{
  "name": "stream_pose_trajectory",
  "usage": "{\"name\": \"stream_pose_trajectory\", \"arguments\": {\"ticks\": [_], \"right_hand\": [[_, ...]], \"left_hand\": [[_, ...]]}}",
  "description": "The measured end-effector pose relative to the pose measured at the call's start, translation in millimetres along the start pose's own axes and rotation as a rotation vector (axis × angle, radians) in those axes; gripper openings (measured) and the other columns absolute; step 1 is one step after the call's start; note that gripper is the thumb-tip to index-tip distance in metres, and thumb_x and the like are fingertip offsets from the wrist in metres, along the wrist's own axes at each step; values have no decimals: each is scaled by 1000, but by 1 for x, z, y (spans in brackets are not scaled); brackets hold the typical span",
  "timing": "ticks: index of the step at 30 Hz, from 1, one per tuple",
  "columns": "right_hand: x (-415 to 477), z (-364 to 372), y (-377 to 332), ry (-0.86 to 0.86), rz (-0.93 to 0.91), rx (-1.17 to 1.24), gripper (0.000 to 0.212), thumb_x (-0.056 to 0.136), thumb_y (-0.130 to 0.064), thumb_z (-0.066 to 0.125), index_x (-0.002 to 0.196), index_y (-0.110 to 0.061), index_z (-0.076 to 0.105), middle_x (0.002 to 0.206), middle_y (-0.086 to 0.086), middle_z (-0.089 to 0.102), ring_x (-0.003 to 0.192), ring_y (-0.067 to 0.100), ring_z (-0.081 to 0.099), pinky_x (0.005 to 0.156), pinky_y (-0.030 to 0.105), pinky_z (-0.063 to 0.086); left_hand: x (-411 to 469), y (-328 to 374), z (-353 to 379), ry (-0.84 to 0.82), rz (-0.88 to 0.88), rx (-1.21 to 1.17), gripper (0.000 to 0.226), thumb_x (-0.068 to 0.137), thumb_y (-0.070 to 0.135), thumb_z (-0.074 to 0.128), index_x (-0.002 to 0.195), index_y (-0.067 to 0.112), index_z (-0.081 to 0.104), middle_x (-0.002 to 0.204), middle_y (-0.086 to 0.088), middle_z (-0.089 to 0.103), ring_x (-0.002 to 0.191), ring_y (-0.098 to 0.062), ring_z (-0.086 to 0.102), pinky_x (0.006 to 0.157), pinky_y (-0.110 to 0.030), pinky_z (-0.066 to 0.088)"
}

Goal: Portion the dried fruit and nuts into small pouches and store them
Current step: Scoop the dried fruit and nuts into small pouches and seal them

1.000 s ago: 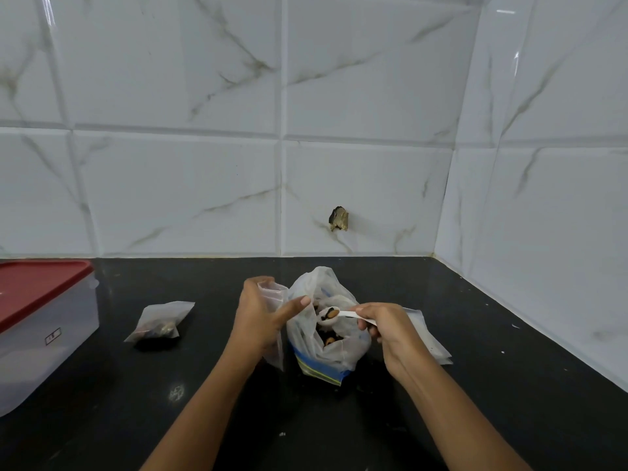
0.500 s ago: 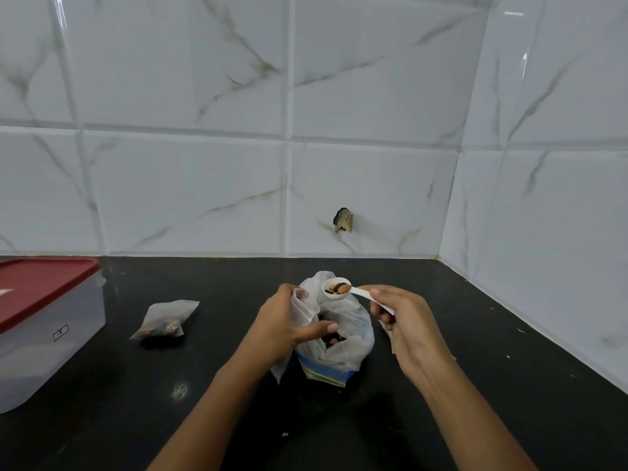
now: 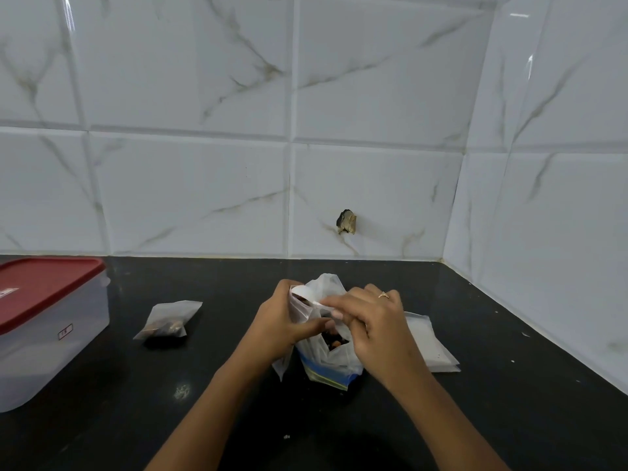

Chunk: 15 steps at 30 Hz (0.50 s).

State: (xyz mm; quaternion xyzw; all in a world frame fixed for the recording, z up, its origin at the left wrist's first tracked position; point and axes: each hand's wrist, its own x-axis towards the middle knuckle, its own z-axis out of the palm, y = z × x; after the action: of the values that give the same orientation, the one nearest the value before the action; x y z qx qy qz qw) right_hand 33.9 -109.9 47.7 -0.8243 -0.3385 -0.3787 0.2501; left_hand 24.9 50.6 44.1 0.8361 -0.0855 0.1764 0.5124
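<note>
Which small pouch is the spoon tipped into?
The pouch gripped by the left hand, spoon at its mouth; the filled pouch lies apart on the counter.

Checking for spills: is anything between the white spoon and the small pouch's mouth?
Nothing visible. The white plastic spoon, held by the right hand, has its bowl at the mouth of the small clear plastic pouch pinched in the left hand.

box [image 3: 51, 331] left; filled pouch [image 3: 169, 321] between; counter [image 3: 102, 419] open
</note>
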Motion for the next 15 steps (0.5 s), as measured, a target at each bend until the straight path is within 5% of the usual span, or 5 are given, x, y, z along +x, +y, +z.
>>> {"name": "stream_pose_trajectory", "arguments": {"ticks": [6,15], "right_hand": [[2,-7,-3,108,-185,-178,36,82,-16,42,91,-23,75,79,-12,71,75,5,41,68,24,24],[1,-7,1,251,-223,-215,31,83,-14,47,92,-19,76,86,-9,73,80,8,46,70,23,24]], "left_hand": [[0,-1,0,22,0,-51,52,70,25,78,109,21,44,95,16,54,86,2,54,62,-3,44],[-1,0,0,32,1,-115,59,68,26,79,114,24,42,103,12,55,93,0,55,68,-9,47]]}}
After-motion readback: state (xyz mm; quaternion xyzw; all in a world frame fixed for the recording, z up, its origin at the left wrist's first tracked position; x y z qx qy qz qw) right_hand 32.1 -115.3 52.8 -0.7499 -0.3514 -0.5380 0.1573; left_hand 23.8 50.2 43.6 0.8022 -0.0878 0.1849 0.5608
